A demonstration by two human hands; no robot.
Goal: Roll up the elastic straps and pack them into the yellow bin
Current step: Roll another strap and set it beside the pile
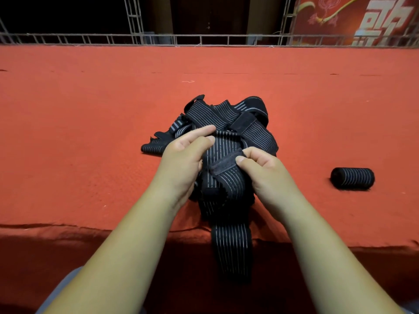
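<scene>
Two bare hands work at the centre of the frame over a red cloth-covered surface. One heap of loose black elastic straps with thin grey-white stripes lies tangled just above the hands; we cannot tell how many straps it holds. One long striped black strap runs from that heap between the hands, and its free end hangs over the surface's near edge toward the bottom of the frame. The left hand grips this strap from the left, fingers bent over it. The right hand pinches a plain black fastening tab on it between thumb and forefinger. One tightly rolled striped black strap cylinder lies on its side, well apart at the right. A grey metal truss rail crosses the top. In the upper right we see one red banner with large white characters, cut off and unreadable to us.
</scene>
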